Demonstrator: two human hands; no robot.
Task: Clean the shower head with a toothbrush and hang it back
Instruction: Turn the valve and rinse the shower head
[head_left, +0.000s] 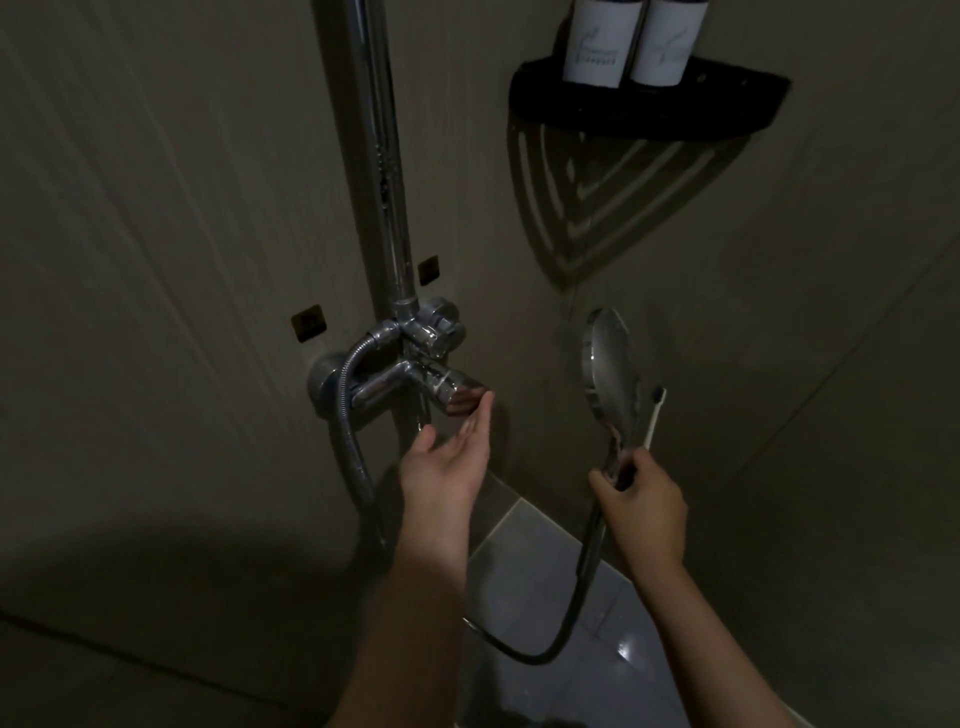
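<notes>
The shower head (613, 369) is held up off its mount, to the right of the tap, with its round face upright and turned partly toward the left. Its handle is gripped from below by the right hand (641, 501), whose fingers are curled round it. A white toothbrush (655, 415) is clamped in the same grip, just beside the shower head on its right, with the dark bristle end pointing up. Whether the brush touches the head cannot be told.

A metal hose (587, 571) is seen running down from the handle, looping low over the grey floor tiles (545, 597) and passing behind the left forearm. Another stretch of it is joined to the left side of the chrome tap (395, 384) and curves downward along the wall.

The left hand (449, 457) is held out palm up beneath the tap, the fingers straight and close together, the thumb set apart. Its fingertips are placed at the end of the tap's knob (460, 392); contact cannot be made out in the dim light.

A chrome pipe (382, 156) rises from the tap up the wall. High on the right, a black corner shelf (644, 109) is fixed, and two white-labelled bottles (602, 41) are stood on it side by side.
</notes>
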